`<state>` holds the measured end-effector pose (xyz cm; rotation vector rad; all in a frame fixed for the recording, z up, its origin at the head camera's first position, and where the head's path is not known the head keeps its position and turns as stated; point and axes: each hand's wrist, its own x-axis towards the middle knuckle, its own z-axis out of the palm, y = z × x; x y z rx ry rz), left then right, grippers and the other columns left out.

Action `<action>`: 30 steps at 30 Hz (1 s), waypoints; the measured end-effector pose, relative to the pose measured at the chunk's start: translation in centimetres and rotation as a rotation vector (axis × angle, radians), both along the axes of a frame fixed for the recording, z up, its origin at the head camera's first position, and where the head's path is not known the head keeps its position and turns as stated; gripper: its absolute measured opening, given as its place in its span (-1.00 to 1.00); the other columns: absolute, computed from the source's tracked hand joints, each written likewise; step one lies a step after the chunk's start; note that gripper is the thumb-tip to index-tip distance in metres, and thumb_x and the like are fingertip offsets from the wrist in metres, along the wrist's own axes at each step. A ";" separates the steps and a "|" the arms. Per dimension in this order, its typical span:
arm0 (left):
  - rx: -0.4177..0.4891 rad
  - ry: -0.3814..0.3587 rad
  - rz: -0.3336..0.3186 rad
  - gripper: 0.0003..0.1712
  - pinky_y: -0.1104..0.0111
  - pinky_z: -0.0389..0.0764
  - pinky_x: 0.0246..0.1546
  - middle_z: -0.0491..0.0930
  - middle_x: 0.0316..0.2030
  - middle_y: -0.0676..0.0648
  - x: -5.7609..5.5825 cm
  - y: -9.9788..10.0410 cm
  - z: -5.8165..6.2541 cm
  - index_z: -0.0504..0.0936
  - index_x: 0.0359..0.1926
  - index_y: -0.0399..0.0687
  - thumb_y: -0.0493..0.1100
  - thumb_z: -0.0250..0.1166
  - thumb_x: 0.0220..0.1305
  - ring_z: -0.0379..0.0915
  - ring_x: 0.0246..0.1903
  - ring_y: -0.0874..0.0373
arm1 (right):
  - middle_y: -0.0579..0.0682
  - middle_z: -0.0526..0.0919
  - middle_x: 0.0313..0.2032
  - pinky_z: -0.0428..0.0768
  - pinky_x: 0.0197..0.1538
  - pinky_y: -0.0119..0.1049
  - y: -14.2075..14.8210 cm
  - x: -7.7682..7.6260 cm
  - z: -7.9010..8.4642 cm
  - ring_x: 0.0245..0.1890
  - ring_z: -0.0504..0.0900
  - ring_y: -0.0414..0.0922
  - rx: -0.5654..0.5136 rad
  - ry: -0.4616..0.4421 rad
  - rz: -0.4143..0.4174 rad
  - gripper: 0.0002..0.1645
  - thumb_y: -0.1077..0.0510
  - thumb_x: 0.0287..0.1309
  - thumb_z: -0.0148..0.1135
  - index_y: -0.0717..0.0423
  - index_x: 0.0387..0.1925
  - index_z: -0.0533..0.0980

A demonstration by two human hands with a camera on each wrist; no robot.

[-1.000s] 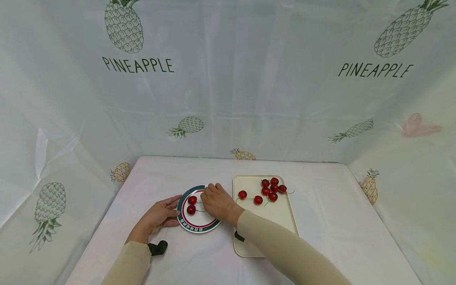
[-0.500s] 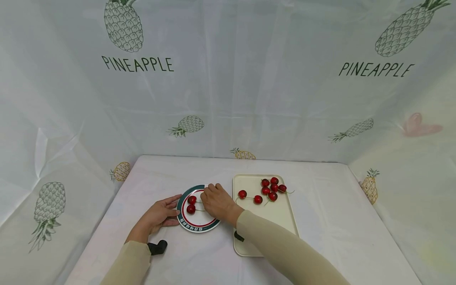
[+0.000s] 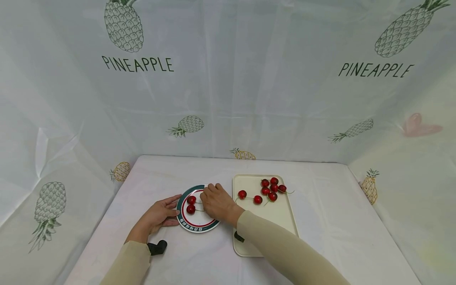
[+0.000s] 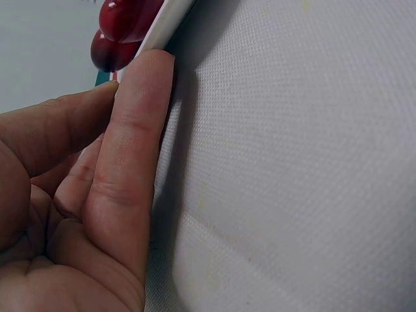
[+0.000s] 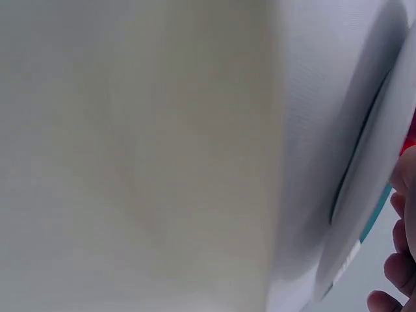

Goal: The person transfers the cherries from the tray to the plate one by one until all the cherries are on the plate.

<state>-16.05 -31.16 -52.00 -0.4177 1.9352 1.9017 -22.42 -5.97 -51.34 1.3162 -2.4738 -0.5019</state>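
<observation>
A round plate (image 3: pixel 208 226) with a green rim and a red ring lies left of centre on the table. On it sit two red cherries with stems, an upper cherry (image 3: pixel 191 200) and a lower cherry (image 3: pixel 190 209). My left hand (image 3: pixel 158 214) holds the plate's left edge; in the left wrist view the forefinger (image 4: pixel 133 130) lies along the rim with the thumb beside it. Over the plate's right side, my right hand (image 3: pixel 217 204) has bent fingers pinching a cherry (image 5: pixel 409 135), mostly hidden, showing as red at the fingertips in the right wrist view.
A cream rectangular tray (image 3: pixel 279 215) stands right of the plate, with several cherries (image 3: pixel 274 188) clustered at its back right and two more nearer its left side. My right forearm (image 3: pixel 281 247) crosses the tray's front. A pineapple-print sheet (image 3: pixel 228 87) hangs behind the table.
</observation>
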 end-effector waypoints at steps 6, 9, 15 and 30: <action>-0.004 0.001 -0.004 -0.19 0.13 0.84 -0.12 0.29 0.54 -0.33 0.0 0.2 0.1 0.29 0.61 0.01 -0.44 0.27 0.42 0.78 -0.14 -0.01 | -0.09 0.60 -0.14 0.51 0.02 -0.26 0.6 0.4 1.0 -0.11 0.44 -0.09 -0.018 0.017 -0.010 -0.73 -0.05 0.54 0.08 0.01 -0.01 0.57; -0.003 0.003 -0.007 -0.19 0.13 0.84 -0.12 0.28 0.55 -0.33 0.0 0.2 0.1 0.29 0.62 0.01 -0.44 0.27 0.42 0.78 -0.13 -0.01 | -0.09 0.60 -0.18 0.51 0.01 -0.26 1.2 0.4 1.4 -0.11 0.44 -0.09 -0.038 0.017 -0.029 -0.73 -0.07 0.51 0.12 0.01 -0.03 0.57; -0.017 0.007 -0.010 -0.18 0.13 0.84 -0.12 0.26 0.56 -0.33 0.0 0.1 0.0 0.29 0.62 0.01 -0.44 0.28 0.42 0.77 -0.13 0.00 | -0.07 0.60 -0.18 0.52 0.02 -0.23 3.0 0.2 1.6 -0.09 0.45 -0.07 -0.083 0.005 -0.074 -0.71 -0.07 0.49 0.17 0.03 -0.02 0.59; -0.037 -0.005 -0.008 -0.17 0.14 0.84 -0.11 0.22 0.57 -0.35 0.1 0.2 0.3 0.26 0.63 0.01 -0.44 0.26 0.43 0.77 -0.13 0.01 | 0.03 0.54 -0.33 0.46 -0.15 -0.16 10.5 -0.9 2.0 -0.22 0.42 0.01 -0.251 -0.008 -0.178 -0.74 0.03 0.42 0.25 0.15 -0.28 0.51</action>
